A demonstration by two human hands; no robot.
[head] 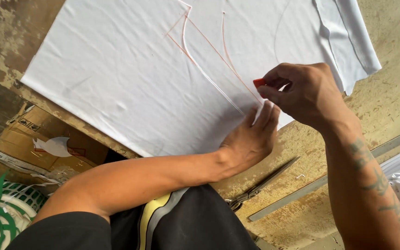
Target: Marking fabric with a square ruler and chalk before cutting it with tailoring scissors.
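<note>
Already the white fabric [130,88] carries several orange chalk lines [209,44]; its lower corner is still bare of marks. At that corner the right hand [304,95] pinches a red tailor's chalk [259,83] between closed fingertips, while the left hand [251,136] presses flat and open on the cloth beside it. Scissors [260,185] and a metal ruler [329,178] lie on the table below the fabric. No container's contents show clearly.

A tailoring workshop: marked white cloth [130,78], scissors [260,185] (worn table [385,97]).
</note>
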